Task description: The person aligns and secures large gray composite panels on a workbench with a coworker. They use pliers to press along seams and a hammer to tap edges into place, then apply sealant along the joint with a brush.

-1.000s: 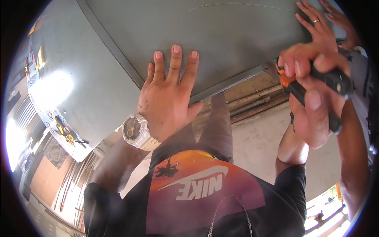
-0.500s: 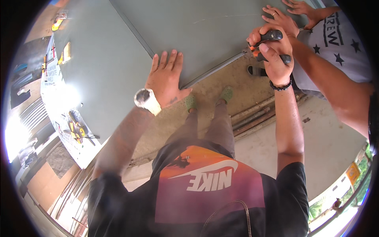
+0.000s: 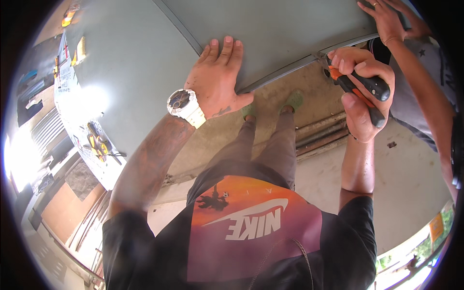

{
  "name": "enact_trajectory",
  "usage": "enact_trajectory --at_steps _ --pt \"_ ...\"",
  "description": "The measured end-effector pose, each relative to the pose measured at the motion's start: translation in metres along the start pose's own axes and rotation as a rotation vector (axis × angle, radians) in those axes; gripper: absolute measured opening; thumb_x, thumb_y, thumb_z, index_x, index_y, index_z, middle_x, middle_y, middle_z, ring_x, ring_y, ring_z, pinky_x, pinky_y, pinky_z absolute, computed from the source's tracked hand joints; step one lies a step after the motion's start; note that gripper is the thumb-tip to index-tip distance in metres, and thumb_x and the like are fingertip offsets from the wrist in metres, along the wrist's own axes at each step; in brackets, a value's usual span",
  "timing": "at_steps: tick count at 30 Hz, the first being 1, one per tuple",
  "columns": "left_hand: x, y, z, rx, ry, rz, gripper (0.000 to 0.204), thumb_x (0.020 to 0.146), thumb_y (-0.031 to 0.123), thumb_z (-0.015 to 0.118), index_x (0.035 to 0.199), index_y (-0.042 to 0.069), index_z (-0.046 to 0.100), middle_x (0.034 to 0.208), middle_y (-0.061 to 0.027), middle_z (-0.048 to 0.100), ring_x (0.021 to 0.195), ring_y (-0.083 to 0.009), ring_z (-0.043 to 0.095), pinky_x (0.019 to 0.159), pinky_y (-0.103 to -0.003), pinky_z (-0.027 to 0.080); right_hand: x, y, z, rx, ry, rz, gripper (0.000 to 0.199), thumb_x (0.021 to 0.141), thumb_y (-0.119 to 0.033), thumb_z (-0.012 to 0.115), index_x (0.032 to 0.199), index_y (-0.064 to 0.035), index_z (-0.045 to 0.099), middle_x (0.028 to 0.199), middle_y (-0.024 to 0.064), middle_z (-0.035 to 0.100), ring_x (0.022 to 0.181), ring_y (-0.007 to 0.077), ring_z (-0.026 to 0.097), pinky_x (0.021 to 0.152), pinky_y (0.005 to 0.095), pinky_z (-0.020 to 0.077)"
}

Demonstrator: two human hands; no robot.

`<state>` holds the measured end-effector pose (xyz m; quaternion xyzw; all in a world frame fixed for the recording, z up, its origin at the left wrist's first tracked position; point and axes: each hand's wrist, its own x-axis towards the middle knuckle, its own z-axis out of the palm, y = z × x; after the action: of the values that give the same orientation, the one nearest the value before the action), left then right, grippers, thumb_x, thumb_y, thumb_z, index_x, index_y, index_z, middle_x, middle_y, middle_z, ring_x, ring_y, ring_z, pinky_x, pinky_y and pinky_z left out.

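Observation:
My left hand [image 3: 216, 79] lies flat on a large grey panel [image 3: 285, 34], fingers stretched out and thumb by its near edge. A white-strapped watch [image 3: 186, 104] is on that wrist. My right hand [image 3: 361, 124] is closed around pliers with black and orange handles [image 3: 373, 88]. Their jaws [image 3: 321, 58] meet the folded metal strip [image 3: 290, 69] along the panel's near edge, and the handles slant down to the right. How firmly the jaws bite cannot be made out.
A co-worker's hand [image 3: 388, 26] is at the panel's edge at far right, the forearm reaching past my right hand. Yellow-black tools [image 3: 99, 145] lie on a white printed sheet [image 3: 108, 169] at left. Metal pipes [image 3: 321, 135] run along the floor beyond my legs.
The pliers' handles have swung down and right with my right hand, their jaws staying near the edge. The co-worker's hands have shifted right. My left hand still rests flat; the view has shifted slightly.

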<state>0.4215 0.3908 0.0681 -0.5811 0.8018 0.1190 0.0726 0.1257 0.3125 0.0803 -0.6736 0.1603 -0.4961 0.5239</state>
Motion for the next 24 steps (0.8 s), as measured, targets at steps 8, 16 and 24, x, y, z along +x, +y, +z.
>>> enact_trajectory --at_steps 8,16,24 --pt "0.002 0.001 -0.009 -0.024 -0.059 -0.011 0.094 0.087 0.047 0.072 0.154 -0.009 0.037 0.156 -0.0312 0.043 0.144 -0.0498 0.042 0.123 -0.048 0.035 0.044 0.004 0.003 0.035 0.038 0.206 0.035 0.095 -0.017 0.066 0.119 0.0034 0.051 0.105 0.0196 0.058 0.097 0.0268 0.055 0.090 0.0465 0.0484" --pt "0.000 0.000 -0.003 -0.064 -0.026 0.030 0.090 0.091 0.046 0.069 0.154 -0.009 0.036 0.155 -0.0320 0.043 0.143 -0.0520 0.042 0.122 -0.051 0.035 0.089 0.000 0.029 -0.104 0.142 0.532 0.019 0.093 -0.011 0.072 0.103 -0.0026 0.058 0.085 0.0037 0.060 0.069 0.0080 0.051 0.060 0.0223 0.0403" --pt "-0.002 0.001 -0.011 -0.064 -0.092 -0.013 0.091 0.093 0.047 0.066 0.155 -0.009 0.032 0.160 -0.0320 0.036 0.147 -0.0512 0.036 0.124 -0.051 0.030 0.028 -0.025 0.022 -0.140 0.048 0.323 0.052 0.085 -0.007 0.072 0.134 -0.0042 0.057 0.113 0.0051 0.062 0.099 0.0124 0.054 0.080 0.0269 0.0446"
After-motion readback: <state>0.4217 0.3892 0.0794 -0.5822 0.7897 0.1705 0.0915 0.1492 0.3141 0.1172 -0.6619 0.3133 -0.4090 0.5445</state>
